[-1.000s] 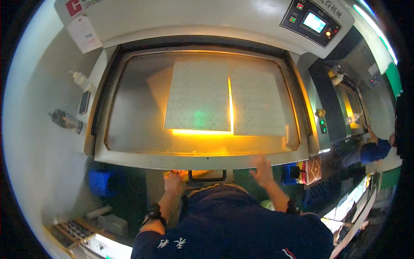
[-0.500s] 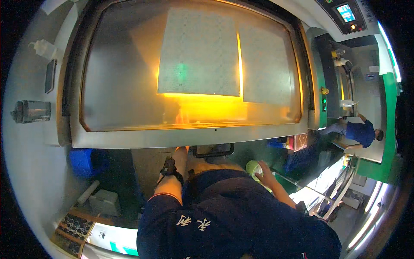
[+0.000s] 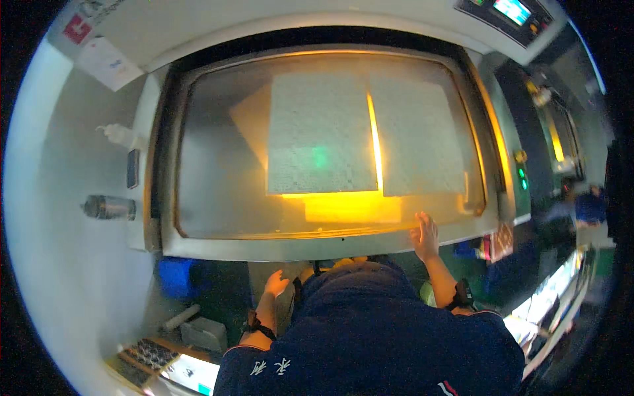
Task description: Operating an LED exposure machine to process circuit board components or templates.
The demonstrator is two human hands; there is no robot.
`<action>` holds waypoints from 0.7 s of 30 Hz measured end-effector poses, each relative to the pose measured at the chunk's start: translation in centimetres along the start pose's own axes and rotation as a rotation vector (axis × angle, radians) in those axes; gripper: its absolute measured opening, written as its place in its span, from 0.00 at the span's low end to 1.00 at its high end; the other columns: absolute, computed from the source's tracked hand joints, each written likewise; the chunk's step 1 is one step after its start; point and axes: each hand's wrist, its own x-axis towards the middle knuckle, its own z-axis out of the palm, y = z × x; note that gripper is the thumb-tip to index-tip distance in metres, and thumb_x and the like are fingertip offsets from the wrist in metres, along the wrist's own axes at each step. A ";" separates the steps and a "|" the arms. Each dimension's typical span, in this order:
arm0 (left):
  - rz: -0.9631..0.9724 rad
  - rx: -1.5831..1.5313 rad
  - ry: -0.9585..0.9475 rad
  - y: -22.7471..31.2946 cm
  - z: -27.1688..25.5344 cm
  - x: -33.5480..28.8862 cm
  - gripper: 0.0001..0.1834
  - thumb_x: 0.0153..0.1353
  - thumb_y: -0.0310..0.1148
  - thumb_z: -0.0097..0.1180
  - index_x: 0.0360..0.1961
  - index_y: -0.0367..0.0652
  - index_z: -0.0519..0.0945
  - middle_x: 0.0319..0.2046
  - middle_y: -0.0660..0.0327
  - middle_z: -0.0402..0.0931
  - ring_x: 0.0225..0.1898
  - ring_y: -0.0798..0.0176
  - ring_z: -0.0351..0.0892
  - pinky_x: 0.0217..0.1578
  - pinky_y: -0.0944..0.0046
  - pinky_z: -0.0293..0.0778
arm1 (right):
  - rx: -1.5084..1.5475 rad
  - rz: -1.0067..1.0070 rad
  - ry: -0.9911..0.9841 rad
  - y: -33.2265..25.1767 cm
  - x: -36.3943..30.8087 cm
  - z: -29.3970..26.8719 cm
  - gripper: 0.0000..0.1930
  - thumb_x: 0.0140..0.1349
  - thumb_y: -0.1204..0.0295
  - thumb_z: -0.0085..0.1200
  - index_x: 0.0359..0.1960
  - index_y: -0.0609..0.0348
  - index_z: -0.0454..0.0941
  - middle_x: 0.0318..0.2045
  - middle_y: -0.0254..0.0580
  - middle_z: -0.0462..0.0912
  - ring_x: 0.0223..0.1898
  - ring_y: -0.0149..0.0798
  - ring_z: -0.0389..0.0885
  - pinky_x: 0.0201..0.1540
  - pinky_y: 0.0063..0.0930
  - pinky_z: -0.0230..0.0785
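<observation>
My right hand [image 3: 426, 236] is at the front rim [image 3: 290, 249] of a wide machine bed, fingers stretched and apart over the rim's inner edge, holding nothing. Two pale grey-green panels [image 3: 323, 132] [image 3: 422, 138] lie side by side on the bed, with yellow light showing between them and along their near edge. My left hand [image 3: 276, 284] is low in front of the machine, beside my body. Its fingers look loosely extended, with nothing in them. A pale green round thing [image 3: 426, 290] is partly hidden behind my right forearm.
On the left ledge are a white squeeze bottle [image 3: 119, 134], a phone [image 3: 133, 168] and a tumbler [image 3: 109, 207]. Below stands a blue bin [image 3: 175, 277]. A control screen [image 3: 514, 10] glows at upper right. A blurred co-worker [image 3: 590, 204] stands at far right beside another machine.
My right hand has left the pale green round thing and risen to the machine's front rim. My left hand has drawn back from under the rim. The whole view has shifted.
</observation>
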 end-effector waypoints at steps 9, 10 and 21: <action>-0.332 -0.635 0.495 11.0 6.9 -12.4 0.29 0.59 0.43 0.60 0.59 0.39 0.74 0.50 0.51 0.81 0.54 0.54 0.78 0.55 0.59 0.72 | 0.053 -0.222 0.071 4.7 7.2 4.1 0.27 0.60 0.61 0.53 0.60 0.55 0.67 0.60 0.52 0.69 0.62 0.55 0.65 0.65 0.55 0.53; -0.306 -0.612 0.471 13.5 7.8 -13.2 0.28 0.59 0.42 0.60 0.58 0.39 0.75 0.51 0.51 0.80 0.55 0.54 0.78 0.55 0.59 0.72 | 0.046 -0.199 0.160 5.0 8.7 4.3 0.26 0.59 0.62 0.53 0.60 0.55 0.67 0.60 0.51 0.69 0.62 0.56 0.65 0.65 0.55 0.55; -0.556 -0.683 0.556 17.1 16.9 -16.1 0.31 0.63 0.51 0.54 0.59 0.39 0.75 0.56 0.48 0.76 0.58 0.45 0.74 0.58 0.52 0.69 | -0.016 -0.351 0.313 6.6 28.8 4.6 0.26 0.66 0.59 0.52 0.59 0.63 0.71 0.54 0.59 0.76 0.55 0.59 0.75 0.57 0.48 0.69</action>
